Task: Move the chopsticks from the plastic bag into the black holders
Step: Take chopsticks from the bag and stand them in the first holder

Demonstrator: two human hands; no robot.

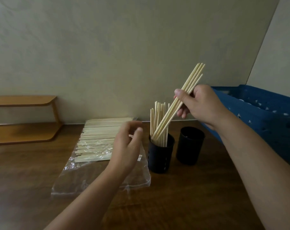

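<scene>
The right hand (201, 103) pinches a slanted bundle of chopsticks (179, 103) whose tips sit in the crowded holder (160, 155); released askew, they could snag and tip it toward 9 o'clock, where the left hand (126, 146), fingers loosely curled and empty, hovers over the bag (91, 176) on the counter (190, 196).

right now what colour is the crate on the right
Blue, the crate with small cut-outs in its sides; the head view shows it.

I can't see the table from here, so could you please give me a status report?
Right hand gripping wooden chopstick bundle, tips in left black holder. Left hand free.
</scene>
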